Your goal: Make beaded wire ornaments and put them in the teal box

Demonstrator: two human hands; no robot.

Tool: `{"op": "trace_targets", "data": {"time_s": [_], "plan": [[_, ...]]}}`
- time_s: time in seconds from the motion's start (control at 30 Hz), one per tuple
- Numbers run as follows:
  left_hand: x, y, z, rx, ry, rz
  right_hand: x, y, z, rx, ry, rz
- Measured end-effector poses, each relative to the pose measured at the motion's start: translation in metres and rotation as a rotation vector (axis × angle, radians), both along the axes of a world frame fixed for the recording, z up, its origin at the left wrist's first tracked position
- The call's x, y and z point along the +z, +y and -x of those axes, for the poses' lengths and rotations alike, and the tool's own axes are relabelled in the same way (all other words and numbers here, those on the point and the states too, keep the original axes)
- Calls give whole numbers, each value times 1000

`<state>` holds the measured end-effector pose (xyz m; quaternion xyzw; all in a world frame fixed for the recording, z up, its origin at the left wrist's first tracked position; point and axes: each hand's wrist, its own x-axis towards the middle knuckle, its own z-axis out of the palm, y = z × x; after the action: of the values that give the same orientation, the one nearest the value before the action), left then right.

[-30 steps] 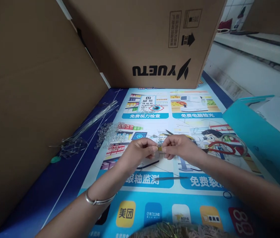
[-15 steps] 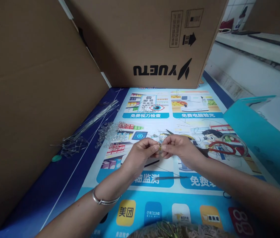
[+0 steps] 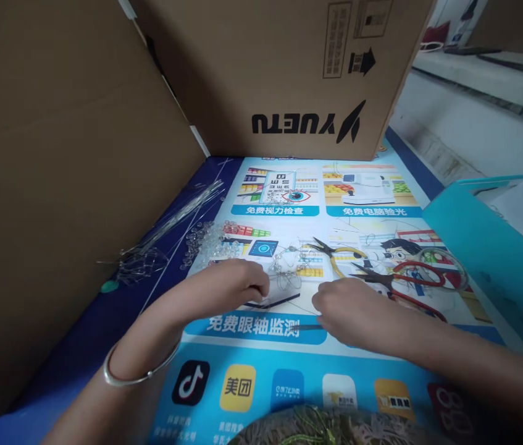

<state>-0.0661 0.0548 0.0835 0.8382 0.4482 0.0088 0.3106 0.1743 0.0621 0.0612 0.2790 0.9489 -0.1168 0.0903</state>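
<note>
Head view: both hands are low on the worktop, which has a bright poster spread on it. L hand is curled with fingertips pressed on the poster, touching a dark thin stick; can't tell if it grips it. R hand lies flat-ish, fingers bent down on the poster, holding nothing I can see.

Between the hands & just past them sits a small wire tangle, free of both hands. It looks partly made, so I'd say work is midway. Lots of bits look unused: clear beads past the L hand, a bunch of wires further L.

Pliers and red scissors lie just past the R hand, untouched. A teal box stands to the R.

Big brown boxes wall in the far side & the L. A pale ledge runs off far R. Something green & stringy peeks in at the near edge.
</note>
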Motion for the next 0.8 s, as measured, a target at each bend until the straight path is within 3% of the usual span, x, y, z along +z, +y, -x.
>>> {"op": "trace_targets", "data": {"time_s": [0.23,0.37,0.57,0.8], "plan": [[-20,-2,1,-56,266,-102,-20,-19,6,120,-94,-165],[-20,-4,-2,-34,343,-167,-22,-20,13,131,-147,-219],[-14,-12,-28,-53,243,-291,-23,-8,11,118,-85,-121],[-33,-21,-54,-153,222,-452,-7,0,9,44,-28,-51]]}}
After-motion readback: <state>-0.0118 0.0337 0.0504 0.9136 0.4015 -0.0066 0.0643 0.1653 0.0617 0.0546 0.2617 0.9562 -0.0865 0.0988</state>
